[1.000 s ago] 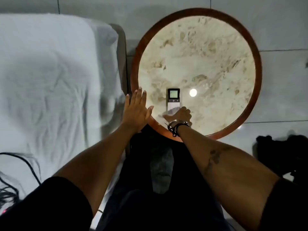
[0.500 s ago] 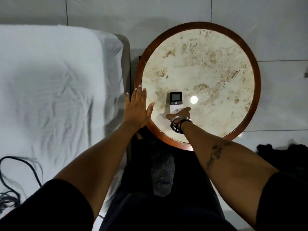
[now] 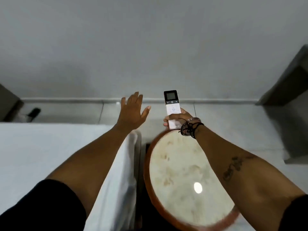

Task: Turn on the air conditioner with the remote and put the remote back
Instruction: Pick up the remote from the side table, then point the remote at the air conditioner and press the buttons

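The white remote [image 3: 172, 107] with a dark screen at its top is held upright in the air, beyond the far rim of the round table [image 3: 181, 177]. My right hand [image 3: 176, 119] grips its lower half, bracelets on the wrist. My left hand [image 3: 133, 112] is raised beside it, fingers spread, holding nothing, a short gap to the left of the remote. The screen and power button face me. No air conditioner is in view.
A bed with a white sheet [image 3: 50, 147] fills the left side, close against the table. A grey wall [image 3: 150, 47] rises ahead above a tiled floor. A dark object [image 3: 34, 112] lies on the floor at far left. Dark furniture [image 3: 290, 80] stands at right.
My right hand has lifted the remote off the marble tabletop and raised it in front of the wall. My left hand rose too. The view tilted up from the table toward the wall.
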